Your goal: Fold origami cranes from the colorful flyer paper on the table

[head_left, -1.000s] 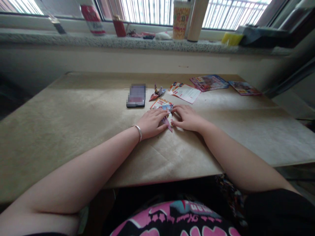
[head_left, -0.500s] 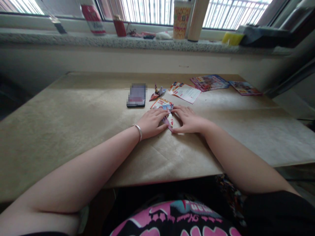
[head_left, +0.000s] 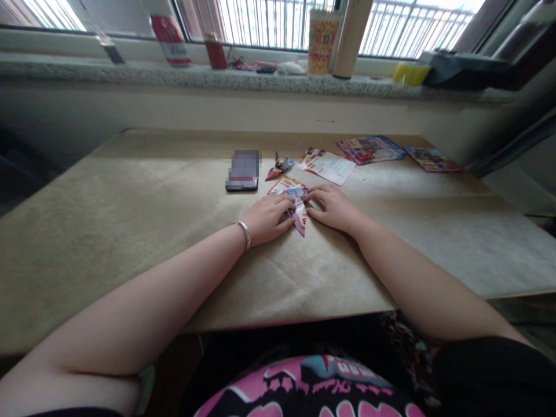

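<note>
A folded piece of colourful printed paper (head_left: 299, 217) lies on the brown paper-covered table (head_left: 130, 220), its pointed tip toward me. My left hand (head_left: 267, 219), with a silver bangle on the wrist, rests on the paper's left side with curled fingers pinching its upper edge. My right hand (head_left: 332, 207) grips the paper's right side, fingers bent toward the left hand. Under the fold lies a flat printed leaflet (head_left: 284, 185). A finished folded paper crane (head_left: 279, 166) stands just beyond.
A dark phone (head_left: 243, 171) lies left of the crane. Leaflets (head_left: 330, 165) and magazines (head_left: 371, 148) lie at the far right of the table, with another magazine (head_left: 432, 159) beyond them. The stone window sill (head_left: 130, 72) holds cups, a can and small items.
My right hand has drawn back from lying flat over the paper's lower tip and now pinches higher up, leaving the pointed tip uncovered. My left hand's fingers have curled. The view shifted slightly.
</note>
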### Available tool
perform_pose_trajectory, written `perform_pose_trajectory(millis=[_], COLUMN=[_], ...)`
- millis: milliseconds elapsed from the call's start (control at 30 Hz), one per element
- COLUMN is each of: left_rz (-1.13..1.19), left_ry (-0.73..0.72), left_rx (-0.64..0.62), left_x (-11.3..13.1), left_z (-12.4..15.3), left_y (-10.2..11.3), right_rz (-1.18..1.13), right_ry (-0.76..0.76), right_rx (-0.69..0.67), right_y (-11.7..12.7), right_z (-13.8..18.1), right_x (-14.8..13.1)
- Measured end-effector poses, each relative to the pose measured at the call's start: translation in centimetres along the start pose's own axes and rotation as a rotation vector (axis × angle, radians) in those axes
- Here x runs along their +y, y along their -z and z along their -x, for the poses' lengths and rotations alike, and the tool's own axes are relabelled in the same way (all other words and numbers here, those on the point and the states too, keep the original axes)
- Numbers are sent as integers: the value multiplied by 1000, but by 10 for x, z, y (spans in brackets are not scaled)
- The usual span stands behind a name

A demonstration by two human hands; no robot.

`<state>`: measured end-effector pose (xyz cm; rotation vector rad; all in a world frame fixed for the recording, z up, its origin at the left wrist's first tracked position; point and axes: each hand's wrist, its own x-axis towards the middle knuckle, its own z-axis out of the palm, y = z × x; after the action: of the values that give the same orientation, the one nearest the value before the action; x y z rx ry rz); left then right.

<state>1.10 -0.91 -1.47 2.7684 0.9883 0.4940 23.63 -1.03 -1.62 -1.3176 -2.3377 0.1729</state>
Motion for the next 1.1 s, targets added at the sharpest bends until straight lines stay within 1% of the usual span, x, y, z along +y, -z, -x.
perform_pose_trajectory(millis=[233,400,500,667,767,867,933,1100], left_rz=[-30,-26,-22,11,31,35,26,-68], left_ry=[-20,-21,-1,6,25,100,134,209], left_rx=[13,-9,-18,-14,21,84,100,74], left_x=[-1,1,3,3,1,0,-1,1], left_z=[1,0,0,1,3,3,3,3], left_y=[-2,1,3,2,1,1,2,5], right_rz=[144,193,216,201,170,134,150,190], right_ry=[-190,-237,-248,-241,-180,-88,-87,-107], right_rx=[18,-18,-9,25,38,-21,-49,-88], right_y=[-6,-8,-8,-7,-3,2,3,0], right_z=[-8,-11,-11,-9,-6,-2,0,1], right_x=[0,3,2,1,-3,-11,-16,-19])
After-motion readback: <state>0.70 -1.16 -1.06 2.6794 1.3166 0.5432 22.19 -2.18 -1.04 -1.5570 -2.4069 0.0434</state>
